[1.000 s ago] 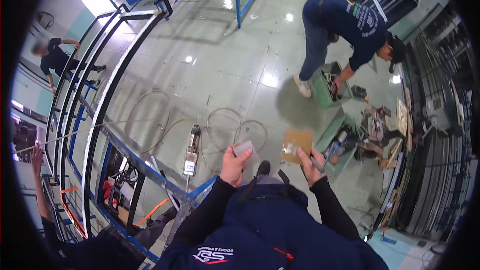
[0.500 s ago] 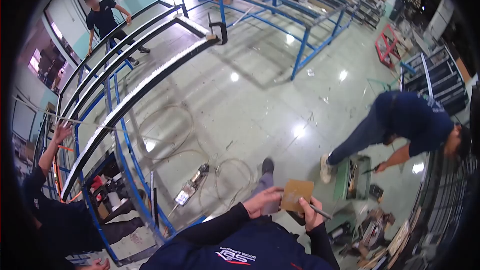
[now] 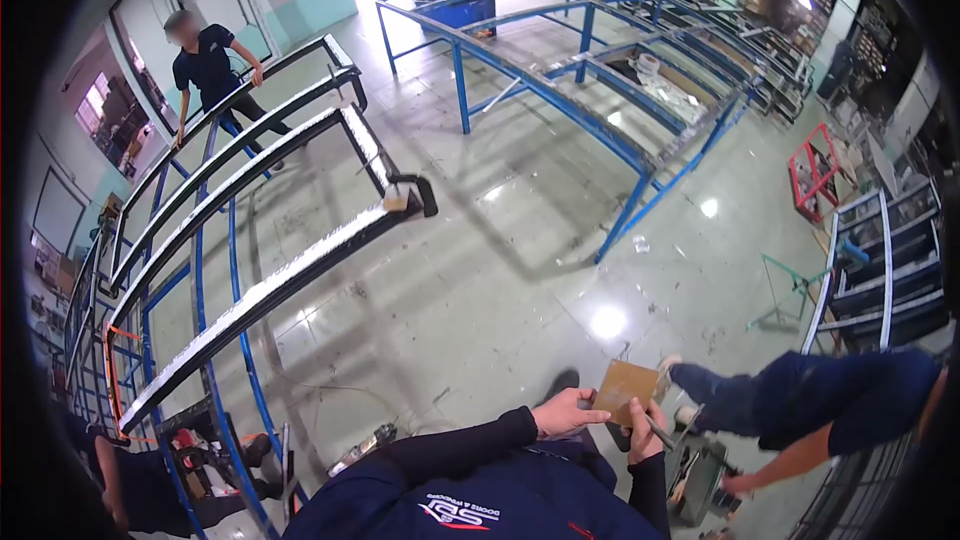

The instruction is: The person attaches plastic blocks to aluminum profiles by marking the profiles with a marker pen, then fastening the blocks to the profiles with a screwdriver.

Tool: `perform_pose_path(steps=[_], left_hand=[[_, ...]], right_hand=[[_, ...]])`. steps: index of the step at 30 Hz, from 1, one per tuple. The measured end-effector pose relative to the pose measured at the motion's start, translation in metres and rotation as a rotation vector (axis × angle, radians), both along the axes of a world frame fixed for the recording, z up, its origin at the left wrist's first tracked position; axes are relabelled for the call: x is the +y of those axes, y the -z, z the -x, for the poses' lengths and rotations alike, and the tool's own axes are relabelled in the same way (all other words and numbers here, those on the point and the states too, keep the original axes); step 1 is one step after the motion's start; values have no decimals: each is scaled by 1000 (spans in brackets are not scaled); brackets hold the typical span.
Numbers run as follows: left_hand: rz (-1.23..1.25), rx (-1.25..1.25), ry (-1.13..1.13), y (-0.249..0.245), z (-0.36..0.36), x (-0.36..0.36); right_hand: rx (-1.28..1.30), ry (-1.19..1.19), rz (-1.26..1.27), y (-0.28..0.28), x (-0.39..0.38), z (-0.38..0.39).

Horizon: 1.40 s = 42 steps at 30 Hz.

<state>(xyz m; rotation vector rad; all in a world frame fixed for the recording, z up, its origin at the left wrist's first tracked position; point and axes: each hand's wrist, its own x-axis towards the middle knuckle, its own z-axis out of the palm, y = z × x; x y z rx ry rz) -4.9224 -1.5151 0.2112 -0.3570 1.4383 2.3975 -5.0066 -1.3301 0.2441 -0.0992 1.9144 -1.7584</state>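
A flat tan square piece (image 3: 626, 385), like card or a sheet of sandpaper, is held up in front of my chest. My left hand (image 3: 566, 413) pinches its lower left edge between thumb and fingers. My right hand (image 3: 644, 432) grips the lower right side, thumb pressed on its face. A grey pen-like stick (image 3: 661, 430) also sits in my right hand, pointing down to the right. Part of the square's back and the fingers behind it are hidden.
Black frames (image 3: 290, 285) with white edging rest on blue stands at left, a clamp (image 3: 428, 196) at one corner. A blue metal table frame (image 3: 620, 155) stands ahead. One co-worker (image 3: 840, 402) bends beside a green toolbox (image 3: 705, 480); another person (image 3: 215, 65) stands far left.
My view has tilted up, so the frames and floor sit lower in it. The left co-worker has lowered a raised arm. Both my hands still hold the tan square.
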Motion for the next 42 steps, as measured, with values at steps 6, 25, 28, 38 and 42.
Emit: perform_pose_path(steps=[6,25,28,38,42], left_hand=[[202,51,-142,6,172,-149],[429,-222,-1570,47,364,-766],[264,-291,-1591,19,382,-900],[435,-769,-2303,114,319,-1347],[450,-1028,-2324,179,276,-1439]], right_hand=[[-69,-176,26,23,-146,193],[-130,-653,77,-11,-833,516],[-215,-609,72,-25,-921,554],[-84,-746,156,14,-1250,671],[-44,-964,149,-13,-1401,693]])
